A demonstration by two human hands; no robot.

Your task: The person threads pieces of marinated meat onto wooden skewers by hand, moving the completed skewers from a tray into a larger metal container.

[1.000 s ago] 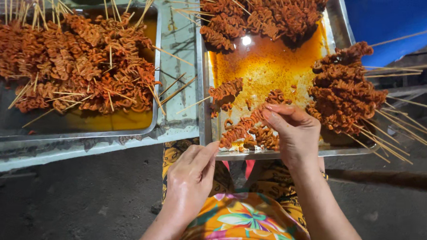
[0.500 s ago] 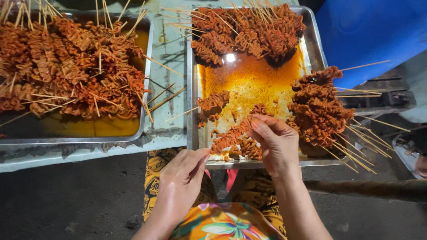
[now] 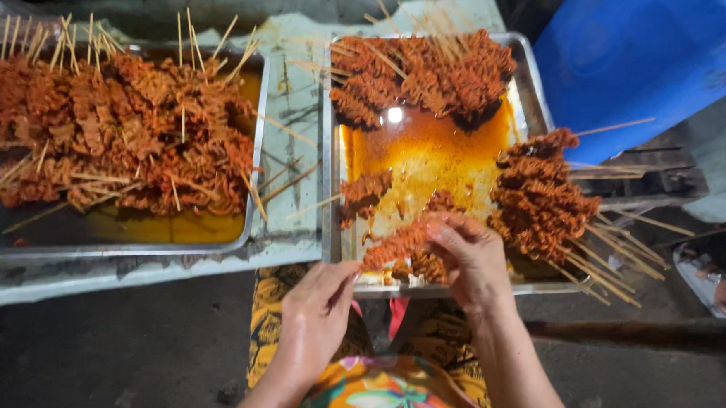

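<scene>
Evidently to thread it, the right hand [image 3: 474, 259] pinches red marinated meat [image 3: 402, 247] at the near edge of the steel tray [image 3: 329, 227], while the left hand [image 3: 317, 313] steadies its skewer end, fingers closed.

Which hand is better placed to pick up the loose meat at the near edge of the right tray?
Right, probably. The right hand already rests on the loose marinated meat inside the right tray. The left hand sits at the tray's near rim, outside it.

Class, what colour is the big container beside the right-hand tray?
Bright blue container, seen in the head view, right of the metal tray.
</scene>
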